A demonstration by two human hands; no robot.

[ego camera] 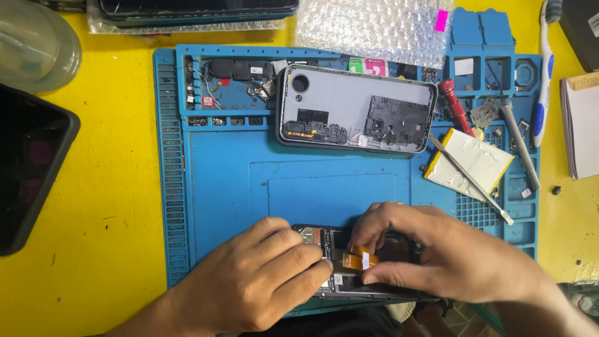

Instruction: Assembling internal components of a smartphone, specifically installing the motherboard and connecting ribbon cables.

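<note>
An opened phone body (340,240) lies at the near edge of a blue work mat (237,181), its insides facing up. My left hand (256,274) rests on its left part, fingers pressing down on it. My right hand (437,249) pinches an orange flex cable (360,259) over the middle of the phone. Farther back on the mat lies a grey phone back cover (349,100) with black inner parts on it. A white battery (471,159) sits to the right with thin metal tweezers (474,184) across it.
A red screwdriver (454,103), a grey pry tool (519,146) and small parts sit in the mat's trays. Bubble wrap (368,25) lies at the back. A dark tray (28,168) stands at left, a white and blue toothbrush (541,81) and a notepad (583,128) at right, all on a yellow table (106,206).
</note>
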